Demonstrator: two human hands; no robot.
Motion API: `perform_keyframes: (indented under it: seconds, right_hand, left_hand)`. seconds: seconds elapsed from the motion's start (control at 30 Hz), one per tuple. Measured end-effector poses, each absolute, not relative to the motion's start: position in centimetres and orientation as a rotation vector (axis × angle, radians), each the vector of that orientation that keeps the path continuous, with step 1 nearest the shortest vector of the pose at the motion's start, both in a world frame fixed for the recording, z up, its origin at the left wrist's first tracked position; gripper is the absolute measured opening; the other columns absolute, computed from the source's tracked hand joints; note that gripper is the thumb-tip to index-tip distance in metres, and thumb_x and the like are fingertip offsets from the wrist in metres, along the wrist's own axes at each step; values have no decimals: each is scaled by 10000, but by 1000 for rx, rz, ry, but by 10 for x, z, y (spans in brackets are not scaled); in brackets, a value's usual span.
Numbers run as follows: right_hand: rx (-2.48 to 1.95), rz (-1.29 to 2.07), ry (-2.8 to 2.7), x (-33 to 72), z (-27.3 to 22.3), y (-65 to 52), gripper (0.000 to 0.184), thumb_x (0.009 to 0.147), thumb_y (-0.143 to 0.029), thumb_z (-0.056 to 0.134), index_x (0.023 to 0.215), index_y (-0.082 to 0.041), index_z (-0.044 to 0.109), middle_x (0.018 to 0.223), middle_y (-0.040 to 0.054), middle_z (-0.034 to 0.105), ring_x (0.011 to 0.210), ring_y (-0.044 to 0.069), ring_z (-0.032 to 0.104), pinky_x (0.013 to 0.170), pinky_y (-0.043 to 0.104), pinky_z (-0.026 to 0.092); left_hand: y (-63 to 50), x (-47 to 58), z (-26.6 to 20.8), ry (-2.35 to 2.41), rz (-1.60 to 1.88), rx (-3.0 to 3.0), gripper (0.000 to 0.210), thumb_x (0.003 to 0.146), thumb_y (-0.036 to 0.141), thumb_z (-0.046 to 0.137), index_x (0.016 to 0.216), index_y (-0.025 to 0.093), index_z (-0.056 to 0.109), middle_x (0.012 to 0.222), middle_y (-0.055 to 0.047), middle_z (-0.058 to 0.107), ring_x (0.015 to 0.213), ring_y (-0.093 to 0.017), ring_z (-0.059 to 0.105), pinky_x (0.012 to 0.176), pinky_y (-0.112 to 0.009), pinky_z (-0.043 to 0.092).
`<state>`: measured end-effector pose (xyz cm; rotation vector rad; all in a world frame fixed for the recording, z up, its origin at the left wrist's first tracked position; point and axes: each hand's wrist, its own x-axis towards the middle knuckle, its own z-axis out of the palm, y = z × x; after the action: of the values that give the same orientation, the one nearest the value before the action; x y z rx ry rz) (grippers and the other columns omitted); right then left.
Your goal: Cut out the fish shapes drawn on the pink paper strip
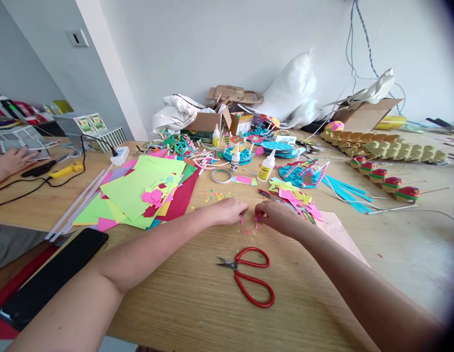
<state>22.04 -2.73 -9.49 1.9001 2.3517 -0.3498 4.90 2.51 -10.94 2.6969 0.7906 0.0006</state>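
The scissors (234, 265) lie on the desk (175, 303) w/ tips to the left and red loops to the right; no hand touches them. Both hands are beyond the scissors: L hand (230, 211) approx. in line w/ the blade side, R hand (276, 215) in line w/ the loop side. Which one is nearer to them, I cannot tell for sure. L hand pinches a small pink strip (242, 221), and R hand pinches another pink piece (256, 222). These two hang beyond the scissors, side by side w/ a narrow gap btwn, each w/ its long axis pointing roughly toward the scissors. Farther beyond the scissors, past L hand, are tiny paper bits (220, 196), too small to make out their shape. The upper ends of both pink pcs. are hidden inside the grip, and R hand covers part of the scrap pile (292, 197), beyond the scissors and to their right.
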Motion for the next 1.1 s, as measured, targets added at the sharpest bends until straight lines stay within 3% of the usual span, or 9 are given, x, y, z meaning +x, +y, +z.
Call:
perform_keyframes:
  seconds: [0.3,0.5,0.87,1.1]
  right_hand:
    - [1870,-412,2369,227,-99,-19,179,737,-118,495,775,-163,664,785,73,682,718,198,599,543,247,334]
    - [1731,-664,2441,219,-89,-29,123,719,-172,548,802,-200,635,730,-12,670,646,127,571,509,194,342]
    - [1708,-515,2445,196,-97,-41,175,718,-143,532,684,-180,699,724,75,701,678,196,609,541,251,320]
    - [1864,-554,2430,217,-87,-34,209,783,-168,473,765,-163,681,749,46,698,654,155,591,533,224,351]
  left_hand:
    - [27,42,-109,791,154,2558,230,769,54,469,865,163,648,852,-37,688,808,-150,597,695,-233,409]
    - [31,37,-108,834,239,2393,154,727,72,516,779,147,640,710,3,638,667,-115,565,604,-203,399]
    - [22,34,-103,872,317,2200,138,671,52,512,700,155,599,596,43,570,617,-102,542,593,-195,396]
    - [21,31,-102,851,361,2086,121,652,61,521,681,153,592,638,43,571,638,-94,522,601,-193,396]
